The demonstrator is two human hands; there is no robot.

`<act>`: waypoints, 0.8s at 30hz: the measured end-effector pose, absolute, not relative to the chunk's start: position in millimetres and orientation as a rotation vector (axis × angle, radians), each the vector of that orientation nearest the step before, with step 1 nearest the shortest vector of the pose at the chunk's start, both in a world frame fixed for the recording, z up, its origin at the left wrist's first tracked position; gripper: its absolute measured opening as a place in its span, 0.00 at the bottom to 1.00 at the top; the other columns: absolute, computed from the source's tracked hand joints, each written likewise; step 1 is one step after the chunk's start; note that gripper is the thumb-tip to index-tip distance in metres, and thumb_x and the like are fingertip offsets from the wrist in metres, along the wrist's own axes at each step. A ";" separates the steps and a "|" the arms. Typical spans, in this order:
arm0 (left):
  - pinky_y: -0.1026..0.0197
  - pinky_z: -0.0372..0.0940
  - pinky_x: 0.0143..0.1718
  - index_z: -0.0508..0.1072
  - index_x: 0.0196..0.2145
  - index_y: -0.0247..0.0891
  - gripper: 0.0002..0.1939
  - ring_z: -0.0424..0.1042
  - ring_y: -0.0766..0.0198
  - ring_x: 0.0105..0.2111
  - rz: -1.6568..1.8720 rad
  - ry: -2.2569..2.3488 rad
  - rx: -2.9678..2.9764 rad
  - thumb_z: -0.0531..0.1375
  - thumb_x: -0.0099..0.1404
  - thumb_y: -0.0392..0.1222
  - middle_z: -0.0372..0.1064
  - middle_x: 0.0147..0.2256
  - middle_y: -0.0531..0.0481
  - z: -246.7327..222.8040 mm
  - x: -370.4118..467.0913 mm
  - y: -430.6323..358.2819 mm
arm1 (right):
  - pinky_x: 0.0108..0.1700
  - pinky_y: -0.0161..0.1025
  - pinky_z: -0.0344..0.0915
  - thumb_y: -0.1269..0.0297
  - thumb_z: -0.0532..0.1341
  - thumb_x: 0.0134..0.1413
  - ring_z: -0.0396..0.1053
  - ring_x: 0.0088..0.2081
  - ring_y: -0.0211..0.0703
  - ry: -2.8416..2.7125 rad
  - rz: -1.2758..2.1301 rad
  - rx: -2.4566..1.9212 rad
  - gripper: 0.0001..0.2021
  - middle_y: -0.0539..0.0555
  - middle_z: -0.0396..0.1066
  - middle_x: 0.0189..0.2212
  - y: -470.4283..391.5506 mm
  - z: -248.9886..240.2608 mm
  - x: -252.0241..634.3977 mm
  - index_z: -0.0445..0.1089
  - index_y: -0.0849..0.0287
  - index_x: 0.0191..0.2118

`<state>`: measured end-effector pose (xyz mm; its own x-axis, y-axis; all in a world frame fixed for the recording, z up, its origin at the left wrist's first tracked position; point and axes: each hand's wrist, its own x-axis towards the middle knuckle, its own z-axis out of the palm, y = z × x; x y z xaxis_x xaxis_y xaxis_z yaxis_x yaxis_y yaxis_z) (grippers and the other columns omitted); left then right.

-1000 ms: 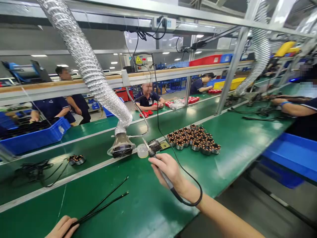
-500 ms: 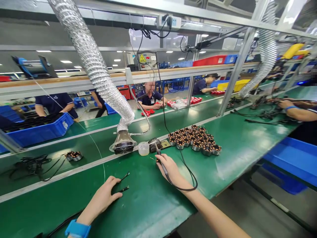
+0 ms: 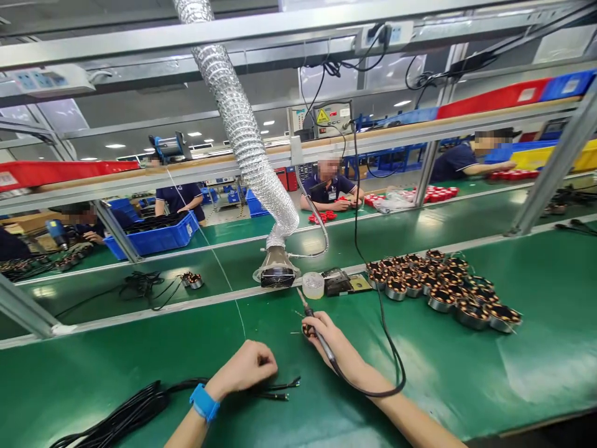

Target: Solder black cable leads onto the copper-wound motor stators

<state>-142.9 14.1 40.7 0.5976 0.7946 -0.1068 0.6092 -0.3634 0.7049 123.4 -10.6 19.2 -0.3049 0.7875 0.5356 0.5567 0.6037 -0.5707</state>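
My right hand [image 3: 339, 345] is closed around a soldering iron [image 3: 325, 348], its tip pointing up and away from me. A small motor stator [image 3: 308, 330] with copper windings sits in the same hand, at the fingertips, with thin wire ends sticking out. My left hand [image 3: 245, 367] has its fingers curled into a pinch over the bench; whatever is between them is hidden. Thin solder wire [image 3: 228, 286] hangs down to the back of that hand. Under it runs a bundle of black cables [image 3: 135, 407], whose stripped ends lie just right of the fingers.
Several stators [image 3: 441, 289] stand grouped at right. A fume extractor hood [image 3: 277, 267] is ahead, beside a clear round tub [image 3: 313, 285] and a dark soldering tray [image 3: 336, 282]. The iron's cord loops over my right forearm. Co-workers sit across the green bench [image 3: 448, 379].
The view has swung left. My left hand, spread near the cable ends before, is now curled closed. The soldering iron has come away from the tray, still in my right hand with the stator.
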 end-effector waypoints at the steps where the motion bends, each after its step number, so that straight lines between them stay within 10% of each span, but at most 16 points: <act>1: 0.64 0.58 0.30 0.79 0.30 0.33 0.12 0.68 0.64 0.28 0.414 1.144 2.014 0.58 0.60 0.43 0.74 0.27 0.49 40.3 -141.4 21.1 | 0.45 0.35 0.68 0.77 0.51 0.62 0.69 0.39 0.37 -2.030 0.391 -1.031 0.17 0.56 0.61 0.45 -8.7 20.5 115.0 0.62 0.56 0.54; 24: 0.65 0.56 0.29 0.76 0.30 0.32 0.21 0.63 0.67 0.26 0.597 1.030 1.578 0.64 0.59 0.57 0.72 0.28 0.48 30.9 -138.1 36.9 | 0.47 0.41 0.70 0.72 0.63 0.57 0.69 0.43 0.44 -1.925 0.436 -1.075 0.20 0.57 0.61 0.48 7.8 -2.3 77.6 0.63 0.53 0.54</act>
